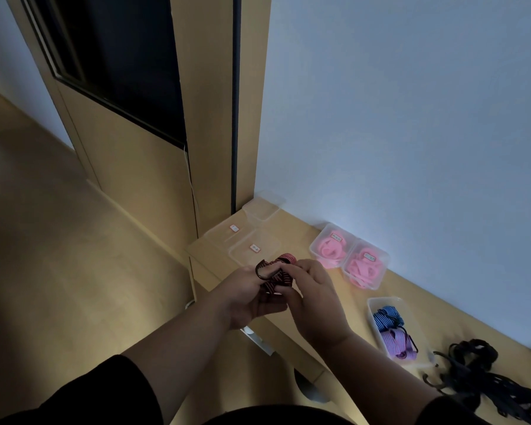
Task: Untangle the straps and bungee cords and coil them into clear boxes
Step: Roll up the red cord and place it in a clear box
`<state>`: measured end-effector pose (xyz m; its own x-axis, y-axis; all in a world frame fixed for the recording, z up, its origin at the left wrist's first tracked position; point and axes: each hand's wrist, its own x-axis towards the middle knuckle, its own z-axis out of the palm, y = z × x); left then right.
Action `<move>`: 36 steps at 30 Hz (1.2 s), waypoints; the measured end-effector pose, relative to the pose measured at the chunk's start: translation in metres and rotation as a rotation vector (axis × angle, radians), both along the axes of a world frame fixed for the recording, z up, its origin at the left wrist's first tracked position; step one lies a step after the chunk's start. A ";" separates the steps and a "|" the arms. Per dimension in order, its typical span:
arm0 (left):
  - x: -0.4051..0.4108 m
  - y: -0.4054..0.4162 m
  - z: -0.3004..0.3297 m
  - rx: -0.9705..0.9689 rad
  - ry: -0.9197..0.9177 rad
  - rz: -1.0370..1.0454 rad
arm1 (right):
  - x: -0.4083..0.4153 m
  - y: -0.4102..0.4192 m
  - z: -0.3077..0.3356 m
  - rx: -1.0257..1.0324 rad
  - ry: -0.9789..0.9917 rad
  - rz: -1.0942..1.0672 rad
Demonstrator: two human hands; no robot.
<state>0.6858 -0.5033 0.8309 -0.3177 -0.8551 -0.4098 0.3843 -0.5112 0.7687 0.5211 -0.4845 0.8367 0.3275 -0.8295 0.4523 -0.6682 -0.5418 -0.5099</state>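
Both hands up over the desk [288, 231] edge: left hand [252, 297] and right hand [314, 302] each have fingers curled round the red striped bungee cord [278, 273], bunched between them. Two clear boxes [350, 256] by the wall hold coiled pink straps. Nearer box [394, 328] holds a blue and a purple cord. Two lids [236, 240] lie flat, empty box [261, 208] behind. Black strap tangle [478, 375] lies loose at right.

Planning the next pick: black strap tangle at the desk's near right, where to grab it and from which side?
Take the black strap tangle at its raised hump of loops at the far end, coming from above. The rest sprawls flat in loose strands running off the frame edge, with little to close a grip on. Keep clear of the clear box of coiled cords just to its left.
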 end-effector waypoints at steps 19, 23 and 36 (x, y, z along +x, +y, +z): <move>-0.017 0.001 -0.008 -0.012 0.039 0.185 | 0.003 -0.016 -0.005 0.070 -0.169 -0.114; -0.022 -0.008 -0.009 0.020 0.034 0.347 | 0.004 -0.010 -0.001 0.083 -0.211 -0.047; -0.009 -0.025 -0.028 -0.109 -0.379 0.465 | 0.008 -0.013 0.001 0.137 -0.254 -0.116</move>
<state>0.6772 -0.5282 0.8032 0.2500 -0.9125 -0.3238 0.2377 -0.2663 0.9341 0.5287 -0.4976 0.8377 0.1177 -0.9138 0.3887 -0.5631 -0.3838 -0.7319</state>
